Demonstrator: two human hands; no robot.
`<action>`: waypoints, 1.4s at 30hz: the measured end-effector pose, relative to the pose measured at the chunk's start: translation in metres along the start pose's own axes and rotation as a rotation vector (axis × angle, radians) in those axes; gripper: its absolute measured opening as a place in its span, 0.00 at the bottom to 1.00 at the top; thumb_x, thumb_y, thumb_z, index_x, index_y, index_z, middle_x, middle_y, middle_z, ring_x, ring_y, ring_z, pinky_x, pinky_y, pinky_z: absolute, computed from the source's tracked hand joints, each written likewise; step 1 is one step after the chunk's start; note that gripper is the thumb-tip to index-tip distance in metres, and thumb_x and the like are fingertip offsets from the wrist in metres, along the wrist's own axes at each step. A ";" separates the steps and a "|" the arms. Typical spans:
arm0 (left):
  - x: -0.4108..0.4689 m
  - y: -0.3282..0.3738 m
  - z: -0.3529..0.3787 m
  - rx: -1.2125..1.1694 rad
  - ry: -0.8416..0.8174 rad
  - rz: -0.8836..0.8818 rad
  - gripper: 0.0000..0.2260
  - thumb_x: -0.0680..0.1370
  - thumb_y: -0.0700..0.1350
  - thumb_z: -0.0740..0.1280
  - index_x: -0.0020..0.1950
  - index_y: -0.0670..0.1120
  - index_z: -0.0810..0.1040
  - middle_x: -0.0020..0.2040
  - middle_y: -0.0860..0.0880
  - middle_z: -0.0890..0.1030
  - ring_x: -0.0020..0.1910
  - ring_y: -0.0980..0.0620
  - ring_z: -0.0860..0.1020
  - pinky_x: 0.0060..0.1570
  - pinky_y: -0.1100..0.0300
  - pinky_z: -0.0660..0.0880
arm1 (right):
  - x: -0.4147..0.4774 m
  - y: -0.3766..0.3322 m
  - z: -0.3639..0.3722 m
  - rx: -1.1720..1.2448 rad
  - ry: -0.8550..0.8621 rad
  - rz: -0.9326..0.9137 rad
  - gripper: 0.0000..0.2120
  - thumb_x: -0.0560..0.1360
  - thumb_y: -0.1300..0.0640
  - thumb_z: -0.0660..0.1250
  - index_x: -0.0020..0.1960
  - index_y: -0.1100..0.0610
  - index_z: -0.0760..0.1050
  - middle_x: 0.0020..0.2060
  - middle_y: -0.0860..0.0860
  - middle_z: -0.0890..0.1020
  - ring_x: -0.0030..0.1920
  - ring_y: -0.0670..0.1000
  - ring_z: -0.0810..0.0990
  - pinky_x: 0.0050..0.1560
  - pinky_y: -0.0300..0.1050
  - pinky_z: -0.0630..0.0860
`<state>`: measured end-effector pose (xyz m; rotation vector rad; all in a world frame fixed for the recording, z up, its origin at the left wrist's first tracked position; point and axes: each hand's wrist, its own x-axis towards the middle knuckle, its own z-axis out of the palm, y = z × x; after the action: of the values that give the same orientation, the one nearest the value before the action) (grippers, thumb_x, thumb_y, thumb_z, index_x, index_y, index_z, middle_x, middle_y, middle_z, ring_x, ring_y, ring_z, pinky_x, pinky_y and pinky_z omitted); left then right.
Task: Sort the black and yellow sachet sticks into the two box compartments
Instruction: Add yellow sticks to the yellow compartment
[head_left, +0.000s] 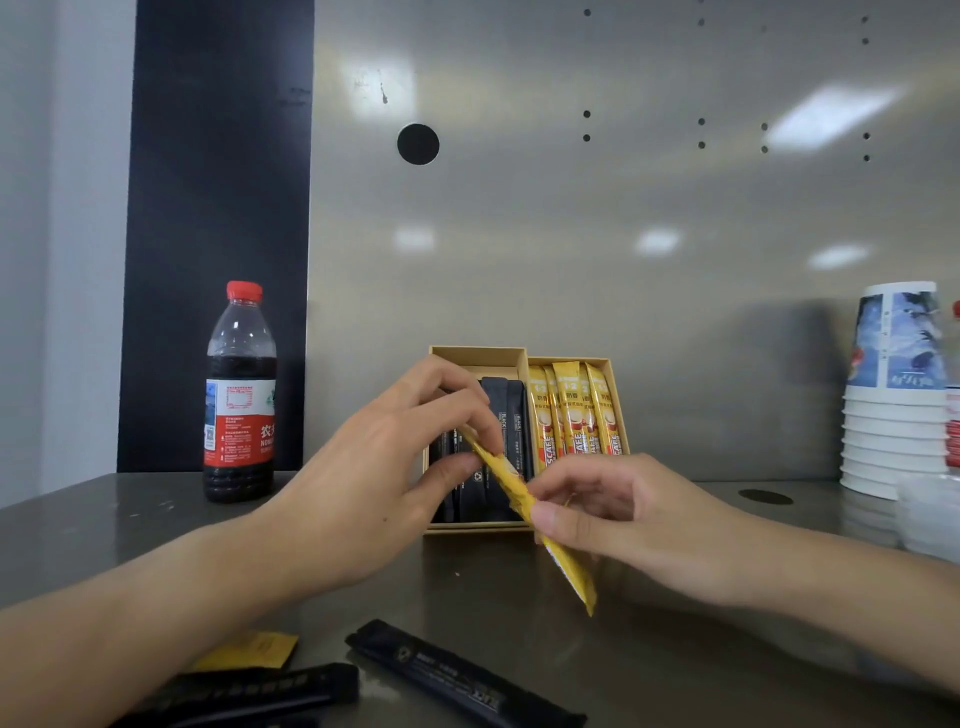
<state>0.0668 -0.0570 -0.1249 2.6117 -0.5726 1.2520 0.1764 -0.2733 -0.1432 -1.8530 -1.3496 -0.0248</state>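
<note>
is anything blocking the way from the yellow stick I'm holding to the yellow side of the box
Nothing visible blocks it. The yellow stick, held by both the left hand and right hand, hangs before the box; its right compartment is open-topped.

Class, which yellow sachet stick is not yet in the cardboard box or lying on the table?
The yellow sachet stick pinched between left hand and right hand, slanting in front of the box.

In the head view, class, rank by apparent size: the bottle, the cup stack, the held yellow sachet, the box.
1. Bottle and box: look alike, box partly hidden by hands.
2. Cup stack: cut off at the edge, unsure.
3. Yellow sachet: smallest, though nearer the camera.
</note>
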 end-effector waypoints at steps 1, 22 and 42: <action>0.000 0.000 0.001 0.002 -0.002 0.004 0.11 0.77 0.43 0.71 0.52 0.60 0.78 0.60 0.64 0.71 0.61 0.63 0.73 0.54 0.76 0.68 | 0.000 0.000 0.000 0.015 -0.003 0.005 0.10 0.74 0.42 0.70 0.52 0.44 0.81 0.47 0.45 0.83 0.46 0.50 0.83 0.48 0.48 0.81; -0.001 0.001 0.000 0.070 0.024 -0.037 0.09 0.79 0.46 0.66 0.52 0.62 0.75 0.66 0.67 0.64 0.62 0.66 0.69 0.56 0.58 0.76 | 0.020 0.051 -0.051 -0.332 0.620 0.206 0.09 0.72 0.45 0.75 0.44 0.50 0.81 0.38 0.46 0.85 0.40 0.47 0.84 0.38 0.40 0.76; -0.002 -0.003 0.002 0.075 -0.004 -0.048 0.07 0.78 0.47 0.66 0.49 0.61 0.76 0.65 0.66 0.65 0.61 0.64 0.71 0.56 0.60 0.75 | 0.019 0.054 -0.038 -0.785 0.505 -0.017 0.15 0.80 0.45 0.64 0.65 0.46 0.71 0.41 0.41 0.77 0.34 0.40 0.77 0.34 0.31 0.70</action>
<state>0.0678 -0.0546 -0.1276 2.6725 -0.4693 1.2783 0.2436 -0.2865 -0.1415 -2.2322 -1.0540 -1.0909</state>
